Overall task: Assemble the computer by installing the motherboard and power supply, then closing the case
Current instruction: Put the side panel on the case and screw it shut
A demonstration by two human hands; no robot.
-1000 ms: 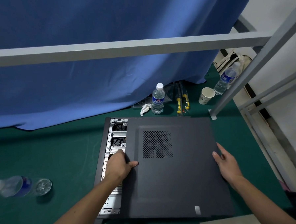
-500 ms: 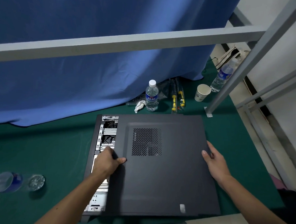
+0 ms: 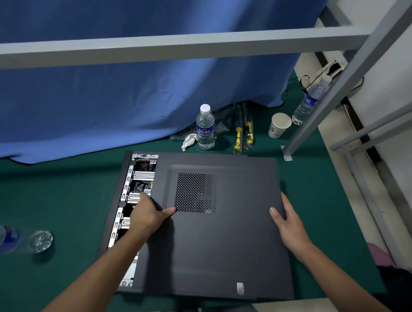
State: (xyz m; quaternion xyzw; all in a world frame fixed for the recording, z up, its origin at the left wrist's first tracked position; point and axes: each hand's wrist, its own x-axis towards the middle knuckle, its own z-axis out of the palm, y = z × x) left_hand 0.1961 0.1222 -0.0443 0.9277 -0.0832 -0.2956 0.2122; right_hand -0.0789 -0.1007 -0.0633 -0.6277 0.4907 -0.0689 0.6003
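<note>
- Lying on its side at the far left of the green cloth-covered table [image 3: 62, 196], a clear plastic water bottle [image 3: 16, 240] showed its blue label, blurred at the frame edge.
- The black metal computer case [image 3: 116, 203] lay flat mid-table, its left strip uncovered, with silver brackets and a fan visible inside.
- The left hand [image 3: 149, 215] gripped the left edge of the dark grey side panel [image 3: 219, 240], thumb on top, fingers curled under.
- That panel, with a perforated vent patch, covered most of the case.
- Behind it, against the blue curtain [image 3: 132, 92], stood an upright clear water bottle [image 3: 204, 127], yellow-handled tools [image 3: 243, 134] and a white paper cup [image 3: 279, 125].
- The right hand [image 3: 289, 224] held the panel's right edge, thumb flat on top, fingers wrapped over the side.
- Both hands were well apart.
</note>
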